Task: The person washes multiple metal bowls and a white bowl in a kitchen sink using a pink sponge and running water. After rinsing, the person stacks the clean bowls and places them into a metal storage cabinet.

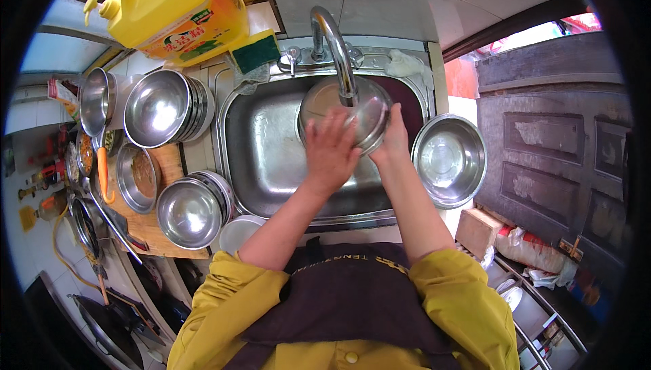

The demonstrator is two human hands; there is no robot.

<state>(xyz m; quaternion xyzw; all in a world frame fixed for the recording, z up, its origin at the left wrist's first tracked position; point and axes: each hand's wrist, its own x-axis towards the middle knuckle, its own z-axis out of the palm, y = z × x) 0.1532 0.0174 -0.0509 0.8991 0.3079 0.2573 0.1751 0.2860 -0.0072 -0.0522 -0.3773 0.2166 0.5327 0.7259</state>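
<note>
A round metal bowl [325, 96] is under the curved chrome faucet [333, 39], over the stainless steel sink [267, 148]. My right hand [394, 136] grips the bowl's rim from the right side. Slightly blurred, my left hand [331, 148] lies against the bowl's near left part with its fingers apart. Both forearms reach in over the sink's near edge. The faucet and my hands hide part of the bowl, and I cannot tell whether water runs from the spout.
Stacked metal bowls [157, 108] and a second stack [190, 212] stand left of the sink. A metal basin [450, 161] sits at its right edge. A yellow detergent jug [178, 14], a green-and-yellow sponge [256, 52] and a white cloth [407, 65] are behind. A cutting board [170, 161] lies left.
</note>
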